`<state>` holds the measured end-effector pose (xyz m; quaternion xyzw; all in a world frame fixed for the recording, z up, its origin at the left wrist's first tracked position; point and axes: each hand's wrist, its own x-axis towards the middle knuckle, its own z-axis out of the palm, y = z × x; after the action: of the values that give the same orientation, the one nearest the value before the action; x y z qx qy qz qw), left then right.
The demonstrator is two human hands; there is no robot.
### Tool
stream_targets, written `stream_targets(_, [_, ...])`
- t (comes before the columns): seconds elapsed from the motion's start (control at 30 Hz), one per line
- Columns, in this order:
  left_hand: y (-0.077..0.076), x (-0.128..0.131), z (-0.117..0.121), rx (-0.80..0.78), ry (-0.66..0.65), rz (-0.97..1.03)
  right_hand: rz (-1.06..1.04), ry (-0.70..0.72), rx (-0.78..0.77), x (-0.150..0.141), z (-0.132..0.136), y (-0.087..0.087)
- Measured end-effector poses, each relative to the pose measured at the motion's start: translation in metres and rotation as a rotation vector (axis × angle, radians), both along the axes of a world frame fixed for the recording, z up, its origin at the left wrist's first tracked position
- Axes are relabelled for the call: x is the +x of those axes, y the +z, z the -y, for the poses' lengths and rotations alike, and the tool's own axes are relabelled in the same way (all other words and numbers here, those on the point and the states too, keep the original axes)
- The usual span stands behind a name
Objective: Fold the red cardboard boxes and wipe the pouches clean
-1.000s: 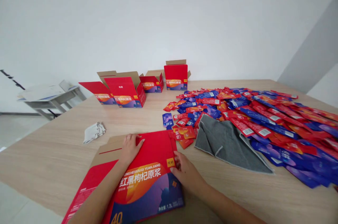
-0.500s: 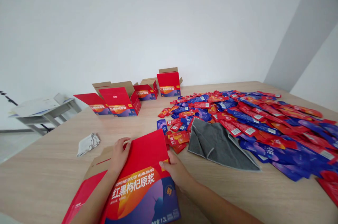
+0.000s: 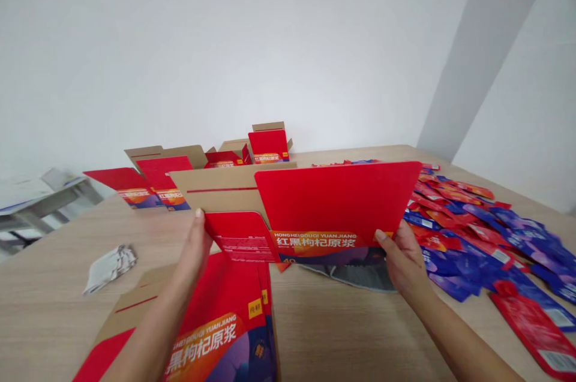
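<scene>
Between both hands a partly unfolded red cardboard box is held up above the table, its front panel facing me and brown flaps showing at the back left. My left hand grips its left end, thumb on the near side. At the right end my right hand pinches the front panel, thumb in front and fingers behind. Below lie flattened boxes of the same print, stacked near the table's front edge and partly covered by my left forearm. A grey cloth is mostly hidden behind the held box.
Several opened boxes stand at the back left and middle of the table. A large heap of red and blue sachets spreads over the right side. A folded white cloth lies at left. Another table stands beyond.
Both hands have lifted one flattened box off the stack, up and forward, and it has partly unfolded. The hands are farther apart. The view has shifted right.
</scene>
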<state>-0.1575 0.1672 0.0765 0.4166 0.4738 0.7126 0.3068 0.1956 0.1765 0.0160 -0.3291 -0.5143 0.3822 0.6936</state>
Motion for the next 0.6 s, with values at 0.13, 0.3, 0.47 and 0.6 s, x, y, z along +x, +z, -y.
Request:
stream_targets(0.13, [-0.021, 0.039, -0.013, 0.048, -0.134, 0.232, 0.011, -0.078, -0.091, 0.020, -0.010, -0.014])
stream_targets(0.3, [-0.044, 0.051, -0.011, -0.115, -0.251, 0.295, -0.276, 0.250, -0.247, 0.029, -0.014, -0.018])
stream_targets(0.47, [-0.046, 0.076, 0.001, -0.217, -0.350, 0.224, -0.403, 0.222, -0.399, 0.002, -0.016, -0.029])
stream_targets(0.6, [-0.036, 0.094, 0.011, -0.171, -0.383, 0.144, -0.421, 0.195, -0.399, -0.015, -0.014, -0.035])
